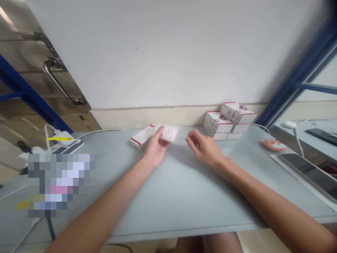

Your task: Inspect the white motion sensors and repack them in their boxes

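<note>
Left hand (156,149) pinches a small white packet (169,134) between thumb and fingertips, raised a little above the grey-blue table (184,227). Motion blur softens the packet's edges, so it could be a small carton or an insert. A fingertip pinch suits something this small and apparently light, and the fingers look firm rather than clenched. Just behind that hand, a red-edged white carton (141,137) lies tilted on the tabletop, partly hidden by the fingers and within easy reach. Right hand (204,148) hangs open over the table, its fingers loosely curled and grasping nothing, near the packet without touching it.

Farther back, a stack of white-and-red cartons (229,121) rises in two tiers against the wall's skirting, a spot that seems chosen to keep the stock beyond the hands' immediate working area. Off to the right lie a round orange pad (273,144) and a dark tablet (312,172), well apart from both hands. On the left, a white device with a yellow strip (59,138) sits near the table's far corner, its white cable (100,130) running along the back. A pixelated patch (61,184) hides whatever lies beside it.
</note>
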The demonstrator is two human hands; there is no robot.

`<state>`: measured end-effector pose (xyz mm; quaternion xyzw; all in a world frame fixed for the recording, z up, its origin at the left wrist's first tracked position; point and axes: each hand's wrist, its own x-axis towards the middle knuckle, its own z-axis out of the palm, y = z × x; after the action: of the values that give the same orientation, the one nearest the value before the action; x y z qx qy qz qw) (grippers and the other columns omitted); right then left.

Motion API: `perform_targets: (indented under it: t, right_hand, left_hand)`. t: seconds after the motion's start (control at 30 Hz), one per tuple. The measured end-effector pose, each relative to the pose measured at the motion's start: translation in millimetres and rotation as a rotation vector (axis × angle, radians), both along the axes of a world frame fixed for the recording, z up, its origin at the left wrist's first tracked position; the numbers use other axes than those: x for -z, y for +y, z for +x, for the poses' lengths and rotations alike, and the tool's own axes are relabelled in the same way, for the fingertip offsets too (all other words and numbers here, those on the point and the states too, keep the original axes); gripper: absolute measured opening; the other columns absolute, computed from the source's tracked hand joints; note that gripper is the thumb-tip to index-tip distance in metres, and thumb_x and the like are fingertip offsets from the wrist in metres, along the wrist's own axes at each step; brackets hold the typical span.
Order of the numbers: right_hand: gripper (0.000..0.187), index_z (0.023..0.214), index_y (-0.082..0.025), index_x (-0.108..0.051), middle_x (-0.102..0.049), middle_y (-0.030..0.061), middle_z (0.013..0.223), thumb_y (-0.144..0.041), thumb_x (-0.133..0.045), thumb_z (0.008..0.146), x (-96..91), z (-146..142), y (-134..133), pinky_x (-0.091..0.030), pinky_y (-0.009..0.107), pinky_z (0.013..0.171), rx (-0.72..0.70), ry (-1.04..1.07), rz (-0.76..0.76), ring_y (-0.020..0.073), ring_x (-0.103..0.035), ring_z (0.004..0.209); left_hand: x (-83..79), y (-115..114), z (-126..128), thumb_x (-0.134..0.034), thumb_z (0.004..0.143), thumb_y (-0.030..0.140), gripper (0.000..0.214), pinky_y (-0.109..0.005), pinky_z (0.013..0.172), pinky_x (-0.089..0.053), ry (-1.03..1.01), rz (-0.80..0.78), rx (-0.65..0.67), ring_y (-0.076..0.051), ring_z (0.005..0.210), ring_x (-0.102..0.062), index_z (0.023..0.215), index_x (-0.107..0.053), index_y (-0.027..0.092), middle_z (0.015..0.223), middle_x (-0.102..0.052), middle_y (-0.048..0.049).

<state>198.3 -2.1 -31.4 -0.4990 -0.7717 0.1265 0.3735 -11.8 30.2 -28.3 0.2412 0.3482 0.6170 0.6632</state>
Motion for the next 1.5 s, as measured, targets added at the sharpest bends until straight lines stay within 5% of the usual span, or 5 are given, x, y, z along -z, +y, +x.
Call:
perform_targets:
  t: [0.27, 0.7, 1.03, 1.3, 1.5]
  right_hand:
    - [0.077, 0.153, -0.031, -0.029, -0.057, 0.0152, 0.141, -0.068, -0.063, 0.094, 1.4, -14.2, 1.8, -0.063, 0.04, 0.079, -0.127, 0.708, -0.401, 0.0247, -0.071, 0.101]
    - [0.039, 0.092, -0.019, -0.073, -0.075, 0.0077, 0.102, -0.045, -0.092, 0.071, 15.9, -13.3, 11.1, -0.058, 0.035, 0.084, -0.143, 1.073, -0.624, 0.0159, -0.066, 0.082]
    - [0.024, 0.094, -0.02, -0.072, -0.075, 0.0059, 0.091, -0.02, -0.085, 0.073, 0.4, 3.8, 14.8, -0.062, 0.037, 0.089, -0.096, 1.106, -0.706, 0.0164, -0.068, 0.077]
    - [0.021, 0.088, -0.018, -0.077, -0.076, 0.0091, 0.097, -0.029, -0.087, 0.073, 5.4, 16.5, 24.2, -0.065, 0.039, 0.083, -0.09, 0.872, -0.599, 0.0183, -0.067, 0.076]
    - [0.027, 0.089, -0.019, -0.073, -0.075, 0.0071, 0.091, -0.043, -0.084, 0.079, 9.0, 18.4, 27.8, -0.059, 0.042, 0.08, 0.012, 0.665, -0.474, 0.0183, -0.067, 0.07]
  left_hand:
    - [0.4, -8.7, 6.3, -0.089, 0.079, 0.023, 0.033, -0.033, 0.095, -0.055, 0.052, 0.152, 0.093, -0.018, 0.101, -0.072, 0.108, -0.073, 0.02, 0.114, -0.078, -0.0048]
    - [4.9, -12.1, 9.9, -0.09, 0.075, 0.021, 0.033, -0.035, 0.099, -0.052, 0.137, 0.198, 0.144, -0.022, 0.108, -0.071, 0.103, -0.074, 0.017, 0.114, -0.078, -0.0081]
    - [0.4, -12.9, -1.8, -0.098, 0.062, 0.014, 0.119, -0.035, 0.103, -0.056, 0.494, 0.496, 0.152, -0.023, 0.117, -0.07, 0.159, -0.034, 0.041, 0.14, -0.063, -0.0071]
    - [1.5, -6.8, -14.2, -0.098, 0.064, 0.023, 0.06, -0.045, 0.13, -0.027, 0.971, 0.712, -0.086, -0.035, 0.153, -0.04, 0.119, -0.075, 0.031, 0.163, -0.046, -0.0072]
    - [-3.2, -10.0, -18.5, -0.101, 0.06, 0.027, 0.057, -0.041, 0.126, -0.029, 0.997, 0.7, -0.008, -0.036, 0.135, -0.056, 0.113, -0.08, 0.033, 0.127, -0.073, -0.0069]
